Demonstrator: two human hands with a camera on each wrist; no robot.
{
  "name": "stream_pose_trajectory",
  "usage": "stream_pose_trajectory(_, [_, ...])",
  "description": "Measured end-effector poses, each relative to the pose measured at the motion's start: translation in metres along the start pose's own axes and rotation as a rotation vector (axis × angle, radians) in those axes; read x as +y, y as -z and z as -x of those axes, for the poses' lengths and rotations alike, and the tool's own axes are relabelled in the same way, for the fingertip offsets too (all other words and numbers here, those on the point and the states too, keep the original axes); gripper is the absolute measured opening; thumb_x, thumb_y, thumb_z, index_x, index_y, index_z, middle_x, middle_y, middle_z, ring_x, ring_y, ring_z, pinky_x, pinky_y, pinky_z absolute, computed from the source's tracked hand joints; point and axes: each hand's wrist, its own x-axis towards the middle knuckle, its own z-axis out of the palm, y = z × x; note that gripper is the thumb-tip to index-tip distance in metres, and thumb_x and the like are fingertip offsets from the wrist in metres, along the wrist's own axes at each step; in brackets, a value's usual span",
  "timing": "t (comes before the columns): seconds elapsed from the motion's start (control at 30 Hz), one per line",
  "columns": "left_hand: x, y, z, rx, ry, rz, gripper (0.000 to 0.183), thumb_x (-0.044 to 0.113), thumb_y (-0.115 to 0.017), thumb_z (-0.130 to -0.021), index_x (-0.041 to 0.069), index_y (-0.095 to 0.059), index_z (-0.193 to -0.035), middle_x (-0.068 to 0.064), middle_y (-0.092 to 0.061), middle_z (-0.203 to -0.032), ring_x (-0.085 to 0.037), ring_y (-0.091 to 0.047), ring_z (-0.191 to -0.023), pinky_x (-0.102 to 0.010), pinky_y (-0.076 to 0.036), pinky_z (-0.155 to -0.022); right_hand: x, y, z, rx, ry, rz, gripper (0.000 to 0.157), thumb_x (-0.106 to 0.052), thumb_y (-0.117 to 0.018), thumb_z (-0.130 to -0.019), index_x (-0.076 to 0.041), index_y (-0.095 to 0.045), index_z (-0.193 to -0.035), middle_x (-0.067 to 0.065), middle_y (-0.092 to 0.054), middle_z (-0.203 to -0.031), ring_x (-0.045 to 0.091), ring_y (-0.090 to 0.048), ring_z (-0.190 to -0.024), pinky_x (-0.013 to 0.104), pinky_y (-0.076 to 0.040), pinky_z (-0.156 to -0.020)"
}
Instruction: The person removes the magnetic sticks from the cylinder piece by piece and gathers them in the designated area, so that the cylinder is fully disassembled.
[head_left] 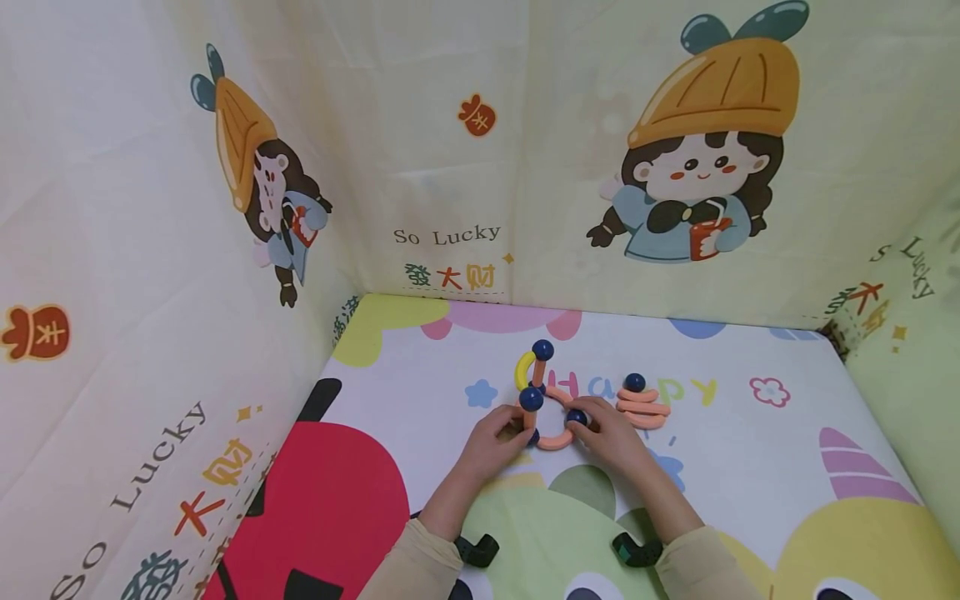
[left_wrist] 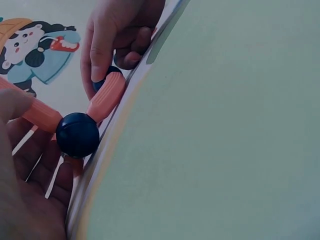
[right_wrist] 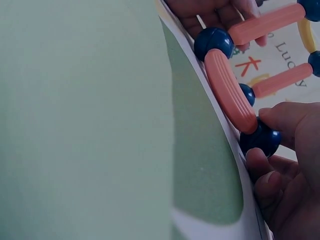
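The toy frame [head_left: 559,395], built of pink rods, dark blue balls and one yellow curved rod [head_left: 523,371], was set on the mat [head_left: 435,358], left of a small group of loose pink rods [head_left: 649,409]. Its near upright rod [head_left: 529,419] was gripped by the left hand [head_left: 491,437], while the right base ball [right_wrist: 260,137] was pinched by the right hand [head_left: 611,429]. The main risk, it was judged, lay where rods met balls: if the two hands were drawn apart unevenly, the near curved rod [right_wrist: 231,92] between them could be pulled off either ball. Should the near upright rod be tipped or twisted, strain might be carried through the yellow curved rod to the far upright rod [head_left: 538,372], which was touched by neither hand, and it could be toppled. The base might also be skewed by too hard a push on the right base ball. A loose ball [head_left: 635,382] was seen at the far side of the group; if brushed, it could be sent rolling. How firmly the parts were joined could not be told.
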Motion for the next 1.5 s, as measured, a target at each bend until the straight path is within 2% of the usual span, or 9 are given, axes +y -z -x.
stream_pose_trajectory(0.17, [-0.004, 0.003, 0.001, 0.041, -0.050, 0.093, 0.026, 0.018, -0.057, -0.097, 0.015, -0.065, -0.122, -0.004, -0.068, -0.115, -0.018, -0.063, -0.103, -0.031, -0.052, -0.092, 0.000, 0.000, 0.000, 0.001, -0.003, -0.012, 0.037, -0.034, -0.066, -0.095, -0.027, -0.062, -0.131, 0.001, -0.059, -0.135, 0.015, -0.053, -0.088, 0.035, -0.047, -0.080])
stream_pose_trajectory(0.4, [-0.002, 0.011, -0.004, 0.075, 0.062, 0.345, 0.031, 0.023, -0.049, -0.104, 0.015, -0.059, -0.132, -0.012, -0.066, -0.117, -0.026, -0.062, -0.108, -0.037, -0.053, -0.093, 0.000, -0.001, -0.001, -0.006, -0.012, -0.025, 0.037, -0.034, -0.066, -0.095, -0.028, -0.062, -0.131, 0.000, -0.058, -0.135, 0.015, -0.053, -0.089, 0.034, -0.046, -0.080])
stream_pose_trajectory(0.47, [0.007, 0.020, -0.008, 0.061, 0.075, 0.379, 0.035, 0.021, -0.046, -0.105, 0.010, -0.055, -0.136, -0.019, -0.064, -0.118, -0.035, -0.061, -0.110, -0.047, -0.052, -0.095, 0.000, -0.001, -0.001, -0.006, -0.015, -0.026, 0.037, -0.034, -0.065, -0.095, -0.028, -0.062, -0.131, -0.001, -0.058, -0.134, 0.015, -0.053, -0.089, 0.035, -0.046, -0.080])
stream_pose_trajectory(0.6, [0.020, 0.039, -0.023, 0.009, 0.090, 0.419, 0.043, 0.027, -0.043, -0.106, 0.006, -0.044, -0.145, -0.023, -0.063, -0.121, -0.035, -0.062, -0.110, -0.044, -0.054, -0.093, 0.001, -0.001, 0.000, -0.010, -0.018, -0.028, 0.036, -0.035, -0.065, -0.095, -0.028, -0.062, -0.131, 0.000, -0.058, -0.135, 0.015, -0.054, -0.092, 0.036, -0.048, -0.082])
stream_pose_trajectory(0.7, [0.024, 0.051, -0.037, -0.033, 0.094, 0.415, 0.050, 0.035, -0.045, -0.105, 0.014, -0.038, -0.149, -0.019, -0.063, -0.122, -0.028, -0.063, -0.109, -0.033, -0.055, -0.089, 0.001, 0.000, 0.000, -0.012, -0.021, -0.031, 0.036, -0.035, -0.065, -0.095, -0.029, -0.062, -0.131, -0.001, -0.058, -0.135, 0.015, -0.054, -0.093, 0.036, -0.048, -0.082])
stream_pose_trajectory(0.83, [0.038, 0.066, -0.051, -0.107, 0.147, 0.384, 0.054, 0.044, -0.050, -0.102, 0.027, -0.035, -0.151, -0.012, -0.063, -0.125, -0.034, -0.062, -0.109, -0.032, -0.055, -0.089, 0.002, 0.000, 0.000, -0.011, -0.021, -0.040, 0.036, -0.035, -0.066, -0.095, -0.028, -0.062, -0.130, -0.001, -0.058, -0.134, 0.015, -0.053, -0.091, 0.035, -0.047, -0.081])
stream_pose_trajectory(1.1, [0.050, 0.071, -0.066, -0.256, 0.197, 0.275, 0.060, 0.046, -0.057, -0.098, 0.038, -0.032, -0.152, -0.004, -0.068, -0.115, -0.039, -0.062, -0.105, -0.042, -0.054, -0.090, 0.002, 0.000, 0.000, -0.009, -0.026, -0.056, 0.036, -0.034, -0.065, -0.095, -0.027, -0.062, -0.131, -0.001, -0.058, -0.134, 0.016, -0.054, -0.093, 0.036, -0.048, -0.082])
stream_pose_trajectory(1.27, [0.051, 0.069, -0.069, -0.264, 0.197, 0.259, 0.060, 0.040, -0.061, -0.096, 0.041, -0.034, -0.150, -0.004, -0.069, -0.102, -0.037, -0.063, -0.093, -0.058, -0.047, -0.093, 0.004, -0.001, 0.000, -0.012, -0.026, -0.052, 0.036, -0.036, -0.065, -0.095, -0.028, -0.062, -0.130, -0.001, -0.058, -0.134, 0.016, -0.053, -0.091, 0.035, -0.047, -0.080])
stream_pose_trajectory(1.5, [0.050, 0.069, -0.069, -0.249, 0.175, 0.244, 0.055, 0.036, -0.062, -0.097, 0.036, -0.042, -0.148, -0.006, -0.063, -0.095, -0.022, -0.062, -0.082, -0.059, -0.048, -0.091, 0.002, -0.001, -0.001, -0.015, -0.043, -0.051, 0.036, -0.037, -0.066, -0.095, -0.030, -0.063, -0.130, -0.002, -0.058, -0.134, 0.016, -0.052, -0.088, 0.033, -0.045, -0.078])
